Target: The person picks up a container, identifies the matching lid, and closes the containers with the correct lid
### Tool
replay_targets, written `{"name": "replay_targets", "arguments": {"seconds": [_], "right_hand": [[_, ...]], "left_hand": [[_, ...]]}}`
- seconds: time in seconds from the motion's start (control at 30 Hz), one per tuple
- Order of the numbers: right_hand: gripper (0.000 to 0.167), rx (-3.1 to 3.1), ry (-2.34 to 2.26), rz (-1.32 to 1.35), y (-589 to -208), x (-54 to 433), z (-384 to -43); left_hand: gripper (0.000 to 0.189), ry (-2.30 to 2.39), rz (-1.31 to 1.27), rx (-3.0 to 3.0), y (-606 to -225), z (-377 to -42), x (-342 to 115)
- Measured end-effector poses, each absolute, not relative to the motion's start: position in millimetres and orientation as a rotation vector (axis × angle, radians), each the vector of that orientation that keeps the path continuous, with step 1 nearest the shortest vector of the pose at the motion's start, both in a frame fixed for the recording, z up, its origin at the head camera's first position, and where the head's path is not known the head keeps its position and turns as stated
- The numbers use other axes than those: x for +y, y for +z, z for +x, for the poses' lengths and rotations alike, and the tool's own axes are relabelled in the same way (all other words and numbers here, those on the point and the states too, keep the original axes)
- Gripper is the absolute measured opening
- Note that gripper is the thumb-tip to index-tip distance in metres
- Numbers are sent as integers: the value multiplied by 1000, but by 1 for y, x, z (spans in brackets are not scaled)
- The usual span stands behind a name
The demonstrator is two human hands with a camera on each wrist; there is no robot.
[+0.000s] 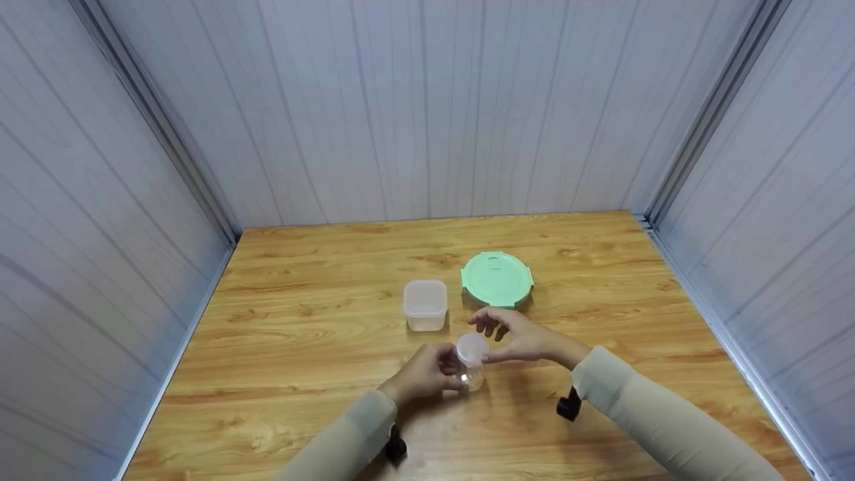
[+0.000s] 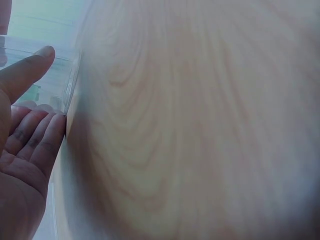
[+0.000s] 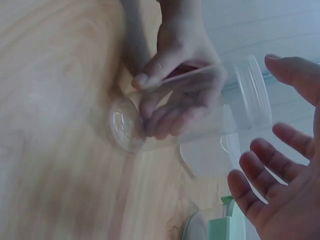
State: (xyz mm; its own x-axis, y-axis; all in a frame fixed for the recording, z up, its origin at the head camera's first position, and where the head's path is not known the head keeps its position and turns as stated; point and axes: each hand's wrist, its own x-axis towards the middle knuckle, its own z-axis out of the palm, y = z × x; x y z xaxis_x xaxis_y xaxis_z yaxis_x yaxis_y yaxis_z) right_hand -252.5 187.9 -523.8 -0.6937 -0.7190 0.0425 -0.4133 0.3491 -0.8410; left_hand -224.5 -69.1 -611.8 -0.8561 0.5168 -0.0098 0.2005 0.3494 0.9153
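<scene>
A clear plastic jar (image 3: pixel 165 117) with a whitish translucent lid (image 1: pixel 473 349) stands upright at the table's near middle. My left hand (image 1: pixel 427 371) grips its side, the thumb and fingers curled around the clear wall; in the left wrist view, the thumb (image 2: pixel 30 72) lies across the jar. Around the lid end, my right hand (image 1: pixel 522 337) is held with its fingers spread and loosely bent. Its thumb tip (image 3: pixel 274 59) is right at the lid's rim, while the other fingertips stand apart from it in the right wrist view.
Behind the jar, a square translucent container (image 1: pixel 425 307) sits on the wooden table (image 1: pixel 300 321). To its right rests a round container with a mint-green clip lid (image 1: pixel 497 279). White panelled walls (image 1: pixel 427 107) enclose the table at the back and both sides.
</scene>
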Motion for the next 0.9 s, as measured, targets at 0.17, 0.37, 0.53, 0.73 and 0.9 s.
{"name": "replay_targets", "arguments": {"seconds": [0.17, 0.37, 0.53, 0.73, 0.9], "right_hand": [[67, 2211, -1194, -1130, -519, 189, -261], [60, 2205, -1130, -1164, -517, 186, -265], [56, 2229, -1129, -1150, -520, 187, -265], [53, 2290, -1180, -1157, -526, 188, -260], [52, 2338, -1246, -1085, -530, 187, -253]], "left_hand": [[33, 1504, 632, 2315, -611, -224, -68], [35, 1511, 618, 2305, -611, -224, -67], [34, 1511, 617, 2306, -611, -224, -67], [33, 1509, 633, 2311, -612, -224, -68], [32, 1508, 626, 2312, -612, -224, -69]]}}
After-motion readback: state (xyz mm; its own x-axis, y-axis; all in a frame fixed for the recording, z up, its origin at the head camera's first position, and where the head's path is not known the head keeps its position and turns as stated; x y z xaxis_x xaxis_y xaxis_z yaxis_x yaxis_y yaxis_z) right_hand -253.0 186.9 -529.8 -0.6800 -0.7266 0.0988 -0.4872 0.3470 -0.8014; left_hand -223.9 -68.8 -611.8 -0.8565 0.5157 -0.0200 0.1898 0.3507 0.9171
